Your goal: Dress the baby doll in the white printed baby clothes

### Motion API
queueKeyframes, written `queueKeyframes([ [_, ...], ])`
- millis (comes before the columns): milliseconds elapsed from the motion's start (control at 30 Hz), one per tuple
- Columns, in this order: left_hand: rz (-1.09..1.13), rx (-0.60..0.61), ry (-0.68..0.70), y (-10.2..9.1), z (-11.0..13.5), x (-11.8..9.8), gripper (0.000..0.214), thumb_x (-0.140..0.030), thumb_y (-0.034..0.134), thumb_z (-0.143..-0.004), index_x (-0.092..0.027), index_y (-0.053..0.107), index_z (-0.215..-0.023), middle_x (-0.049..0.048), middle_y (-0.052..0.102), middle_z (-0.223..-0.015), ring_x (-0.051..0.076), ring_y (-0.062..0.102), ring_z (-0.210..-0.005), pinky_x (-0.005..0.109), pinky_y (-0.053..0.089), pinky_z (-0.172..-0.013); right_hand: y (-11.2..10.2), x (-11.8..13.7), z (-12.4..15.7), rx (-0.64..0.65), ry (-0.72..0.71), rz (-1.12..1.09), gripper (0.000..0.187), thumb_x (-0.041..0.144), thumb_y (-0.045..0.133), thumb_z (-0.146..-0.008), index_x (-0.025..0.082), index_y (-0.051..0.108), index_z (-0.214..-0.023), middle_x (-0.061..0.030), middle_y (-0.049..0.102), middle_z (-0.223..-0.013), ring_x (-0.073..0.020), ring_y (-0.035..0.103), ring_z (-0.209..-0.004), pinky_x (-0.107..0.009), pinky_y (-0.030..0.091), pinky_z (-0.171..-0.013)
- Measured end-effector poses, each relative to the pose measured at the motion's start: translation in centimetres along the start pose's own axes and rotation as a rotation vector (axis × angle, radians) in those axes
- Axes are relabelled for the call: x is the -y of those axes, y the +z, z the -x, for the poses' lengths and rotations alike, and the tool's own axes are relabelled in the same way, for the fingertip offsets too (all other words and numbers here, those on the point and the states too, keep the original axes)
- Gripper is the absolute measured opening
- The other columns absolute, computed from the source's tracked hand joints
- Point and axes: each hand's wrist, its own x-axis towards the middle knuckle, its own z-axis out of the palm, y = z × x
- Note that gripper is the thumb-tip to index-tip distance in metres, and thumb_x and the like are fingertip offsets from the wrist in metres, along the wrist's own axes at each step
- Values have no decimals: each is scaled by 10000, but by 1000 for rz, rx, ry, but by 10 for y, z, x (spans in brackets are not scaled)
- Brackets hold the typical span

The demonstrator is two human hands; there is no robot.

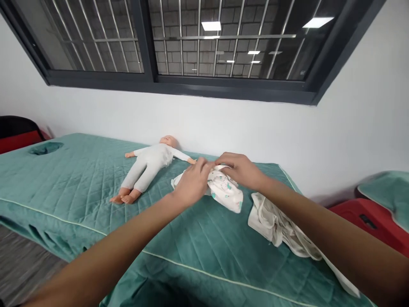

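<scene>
Both hands meet over a small white baby garment (226,192) printed with green and dark specks, bunched on the green bed cover. My left hand (195,181) is closed on its left side, fingertips at the top edge. From the right, my right hand (238,168) pinches the same top edge, with the fingers bent. The garment's exact cut is hidden by folds and fingers. A baby doll (150,162) in a white body lies on its back to the left, one arm reaching toward my left hand. Crumpled cream cloth (275,221) lies beneath my right forearm.
The quilted green bed (79,179) stands against a white wall, with a face hole (46,148) at its left end. A barred window (223,42) is above. Red items, one a hard red case (370,219), sit beyond both ends.
</scene>
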Motion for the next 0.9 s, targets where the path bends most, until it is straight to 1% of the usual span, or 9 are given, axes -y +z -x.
queueKeyframes([
  [100,121,-124,-74,0,4,-11,445,-143,518,-891,-188,445,-1328,128,460,-1230,225,597,-995,385,545,-820,-7,24,16,-28,52,-73,273,76,529,-824,219,721,-955,-7,729,-1014,-154,657,-939,-288,466,-852],
  [267,-17,-86,19,-12,16,-17,100,-255,575,-899,-204,629,-966,109,499,-1265,273,559,-1099,436,498,-896,-7,53,47,58,73,-11,218,226,539,-930,252,715,-1058,-7,736,-1070,-171,659,-973,-317,471,-866],
  [333,-92,-94,44,-19,23,-15,78,-233,554,-904,-203,623,-925,105,541,-1282,287,541,-1151,452,461,-941,-3,54,63,36,148,31,302,255,566,-919,278,655,-1207,-18,702,-1176,-198,646,-1017,-338,479,-864],
  [400,-116,-58,38,-27,28,-14,94,-202,517,-911,-206,611,-910,94,597,-1215,264,571,-1104,425,451,-939,3,50,81,-12,320,41,477,304,630,-876,295,550,-1346,-39,661,-1250,-211,653,-938,-350,498,-814],
  [467,-131,-29,-27,-32,31,-16,99,-189,502,-901,-207,599,-910,87,629,-1102,247,603,-1007,394,456,-895,14,44,95,-38,514,-9,589,363,666,-847,284,482,-1401,-71,643,-1270,-206,656,-834,-362,513,-776],
  [533,-124,-35,-156,-33,32,-25,97,-206,520,-880,-210,586,-951,82,630,-1052,249,618,-927,374,466,-824,29,39,103,-38,620,-127,607,415,677,-837,254,481,-1389,-94,639,-1276,-238,664,-910,-394,522,-839],
  [667,88,-77,-434,-21,41,-51,282,-241,559,-841,-223,518,-1120,78,624,-1080,267,632,-882,381,487,-752,70,37,103,-99,537,-525,698,387,721,-807,241,446,-1432,-86,567,-1403,-277,524,-1298,-443,393,-1131],
  [767,352,-128,-368,-4,57,-59,449,-227,582,-821,-227,458,-1252,95,563,-1209,262,612,-1049,395,509,-884,98,39,94,-181,442,-789,688,363,723,-810,301,460,-1443,-40,544,-1445,-245,428,-1409,-403,273,-1230],
  [900,507,-99,-313,13,78,-43,622,-269,693,-772,-276,451,-1345,99,384,-1444,274,431,-1362,404,400,-1132,128,35,77,-225,438,-1008,710,443,674,-842,331,407,-1490,-28,528,-1474,-271,480,-1382,-410,397,-1169],
])
